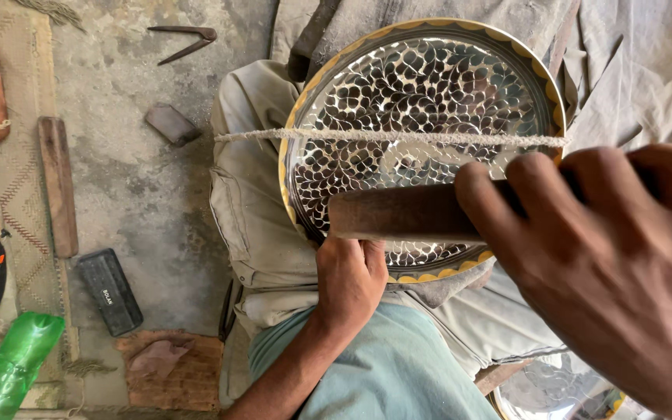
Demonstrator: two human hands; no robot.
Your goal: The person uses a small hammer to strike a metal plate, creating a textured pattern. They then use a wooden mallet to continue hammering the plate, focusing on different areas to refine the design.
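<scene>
Glossy metal plate [429,85] — matt wooden handle [398,214]

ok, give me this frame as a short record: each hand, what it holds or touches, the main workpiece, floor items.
left hand: at the lower rim of the plate, fingers curled on it
right hand: gripping a wooden handle held across the plate
plate: round, engraved leaf pattern, yellow rim, resting on lap
cord: stretched across the plate
floor: metal dividers, wooden stick, dark block, green bottle
</scene>
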